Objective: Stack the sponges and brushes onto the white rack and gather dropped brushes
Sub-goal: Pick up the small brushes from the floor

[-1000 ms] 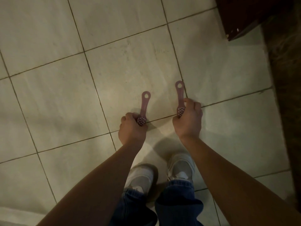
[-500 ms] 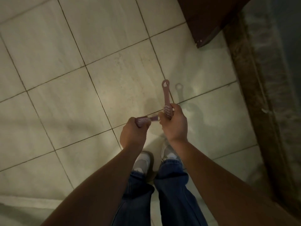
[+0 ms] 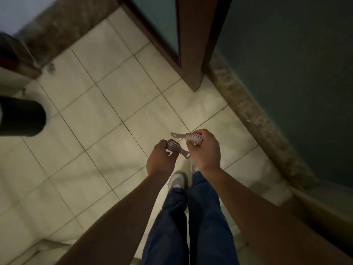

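I hold two small pink brushes with white bristles above the tiled floor. My left hand (image 3: 161, 159) grips one brush (image 3: 174, 146) by its head, its handle pointing right toward my other hand. My right hand (image 3: 205, 150) is shut on the second brush (image 3: 192, 138), whose handle with a hole points left. Both hands are close together, level, in front of my legs. The white rack and the sponges are not in view.
A brown door (image 3: 191, 41) stands open ahead, with a speckled stone skirting (image 3: 254, 119) along the dark wall at right. A black cylindrical bin (image 3: 21, 116) is at the left edge. My jeans and pale shoes (image 3: 177, 180) are below the hands.
Both brushes have come up off the floor. I have risen and the view has swung to take in the door and bin. The hands turned the brushes sideways and drew together.
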The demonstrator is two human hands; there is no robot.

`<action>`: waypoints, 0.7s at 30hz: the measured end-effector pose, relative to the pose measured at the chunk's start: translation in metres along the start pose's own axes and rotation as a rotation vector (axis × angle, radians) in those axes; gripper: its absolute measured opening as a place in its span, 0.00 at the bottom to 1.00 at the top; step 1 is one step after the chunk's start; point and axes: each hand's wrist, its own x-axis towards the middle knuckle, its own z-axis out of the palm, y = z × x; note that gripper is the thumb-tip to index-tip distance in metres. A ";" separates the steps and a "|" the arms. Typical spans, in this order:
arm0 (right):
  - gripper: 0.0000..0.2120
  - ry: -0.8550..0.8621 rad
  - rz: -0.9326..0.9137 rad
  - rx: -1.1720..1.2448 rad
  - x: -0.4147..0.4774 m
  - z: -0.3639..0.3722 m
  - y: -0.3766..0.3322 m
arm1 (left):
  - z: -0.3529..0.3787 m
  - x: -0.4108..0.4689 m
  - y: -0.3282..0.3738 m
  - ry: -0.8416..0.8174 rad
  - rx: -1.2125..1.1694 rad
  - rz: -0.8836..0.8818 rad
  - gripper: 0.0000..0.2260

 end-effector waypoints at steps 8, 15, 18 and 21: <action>0.04 0.170 0.004 -0.059 -0.072 -0.094 -0.089 | -0.085 -0.093 0.069 -0.090 0.026 0.250 0.12; 0.06 0.238 0.093 0.080 -0.127 -0.160 -0.125 | -0.121 -0.160 0.123 -0.099 -0.047 0.363 0.07; 0.04 0.311 0.091 0.137 -0.153 -0.184 -0.135 | -0.132 -0.185 0.151 -0.125 -0.151 0.384 0.06; 0.06 0.361 0.113 0.261 -0.176 -0.209 -0.146 | -0.142 -0.212 0.175 -0.223 -0.334 0.399 0.04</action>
